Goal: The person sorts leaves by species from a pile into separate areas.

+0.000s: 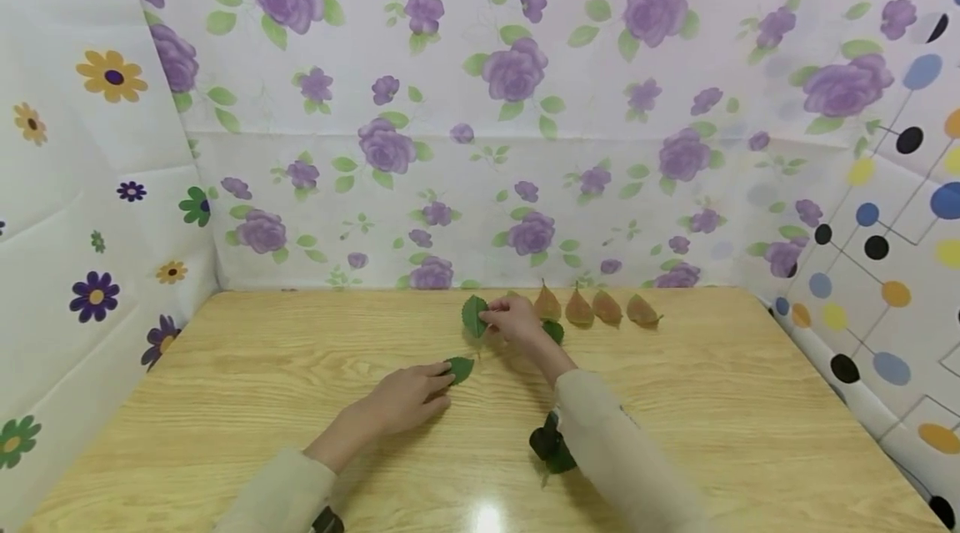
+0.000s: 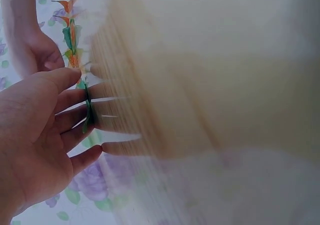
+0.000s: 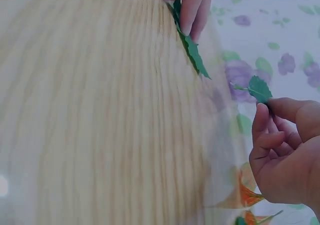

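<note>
In the head view my right hand point(image 1: 519, 321) pinches a serrated green leaf point(image 1: 473, 316) near the back of the table. The right wrist view shows that leaf point(image 3: 260, 89) raised between thumb and forefinger, its stem pointing away. My left hand point(image 1: 405, 399) is lower and to the left, its extended fingers resting on another green leaf point(image 1: 461, 369) on the wood. Part of this second leaf lies hidden beneath the fingertips. From the left wrist, the fingers point(image 2: 77, 112) look spread and fairly straight, with the thumb apart.
Several reddish-brown leaves point(image 1: 579, 309) lie in a row along the table's back edge. A green leaf point(image 1: 553, 331) shows behind my right wrist; another point(image 1: 561, 461) is partly covered by the right sleeve. Flowered cloth point(image 1: 465, 208) rises behind the wooden table point(image 1: 262, 383).
</note>
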`<state>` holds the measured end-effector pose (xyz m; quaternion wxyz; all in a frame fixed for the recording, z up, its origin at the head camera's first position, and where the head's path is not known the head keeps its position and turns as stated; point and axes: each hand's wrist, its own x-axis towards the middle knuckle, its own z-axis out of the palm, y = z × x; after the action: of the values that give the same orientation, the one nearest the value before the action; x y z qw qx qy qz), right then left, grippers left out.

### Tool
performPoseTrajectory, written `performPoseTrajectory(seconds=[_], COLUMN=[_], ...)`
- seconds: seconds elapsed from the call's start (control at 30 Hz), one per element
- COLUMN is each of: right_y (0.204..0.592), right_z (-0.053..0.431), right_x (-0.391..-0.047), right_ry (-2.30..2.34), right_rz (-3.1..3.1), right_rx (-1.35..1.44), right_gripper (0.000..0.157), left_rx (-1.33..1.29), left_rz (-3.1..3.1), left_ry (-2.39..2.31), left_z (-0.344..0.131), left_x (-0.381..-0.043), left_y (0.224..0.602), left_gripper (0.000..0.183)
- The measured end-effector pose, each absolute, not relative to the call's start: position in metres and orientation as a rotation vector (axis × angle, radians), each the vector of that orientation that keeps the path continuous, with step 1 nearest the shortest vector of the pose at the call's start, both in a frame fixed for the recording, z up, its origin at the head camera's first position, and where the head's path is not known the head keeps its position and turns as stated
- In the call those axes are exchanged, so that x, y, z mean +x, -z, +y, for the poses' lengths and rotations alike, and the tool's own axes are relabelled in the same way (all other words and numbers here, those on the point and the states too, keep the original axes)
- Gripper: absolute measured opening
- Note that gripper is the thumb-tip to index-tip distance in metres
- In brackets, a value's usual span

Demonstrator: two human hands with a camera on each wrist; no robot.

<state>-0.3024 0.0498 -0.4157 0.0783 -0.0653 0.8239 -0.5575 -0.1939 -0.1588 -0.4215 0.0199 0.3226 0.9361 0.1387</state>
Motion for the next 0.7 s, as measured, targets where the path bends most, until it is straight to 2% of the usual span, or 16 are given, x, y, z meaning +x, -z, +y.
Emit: performPoseTrajectory(seconds=[0.37,0.7], right_y=[0.441,0.441], right_z=[0.034,0.033], right_x=[-0.318,-0.318], right_ry=[1.801,1.694], right_rz=[2.515,2.572], right_rx=[-0.054,-0.146], right_gripper=[0.022,0.022], left_rx=[1.038,1.042], left_rz=[2.894,2.941], left_ry=[-0.414,-0.408], left_z=[-0.159,-0.156], left_x=[-0.196,-0.198], left_y=[0.424,0.422], left_gripper=[0.04,0.034])
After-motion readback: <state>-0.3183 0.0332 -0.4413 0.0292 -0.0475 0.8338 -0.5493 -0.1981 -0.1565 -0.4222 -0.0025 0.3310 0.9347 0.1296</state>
